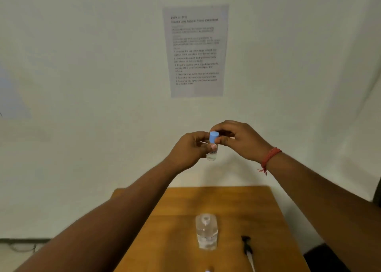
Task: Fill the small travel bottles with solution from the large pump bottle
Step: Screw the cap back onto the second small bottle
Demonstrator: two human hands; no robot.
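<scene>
Head view: both hands raised well above the table [181,201], out in front of the wall. Left hand [190,148] curls its fingers round the body of the small travel bottle [212,155], thumb across the front, holding it upright and steady. Right hand [237,139] pinches the blue cap [214,137] on top of that bottle with fingertips and thumb. Likely reason for the split grip: one hand braces the body while the other twists the cap; whether it is going on or coming off cannot be told. A red thread band [269,158] sits on the right wrist.

Contents: the small bottle is clear; only the lower end shows below the left fingers, too blurred to read a liquid level.

Below and nearer than the hands, the large bottle [206,233] stands upright on the table, clear, with clear liquid inside; level hard to judge. Its top looks open, no pump head on it. The pump part [247,249], dark head with a pale tube, lies flat on the table below the right forearm, apart from the large bottle, presumably set aside so the neck is free for pouring.

A printed sheet [195,51] hangs on the wall above the hands; text unreadable.
</scene>
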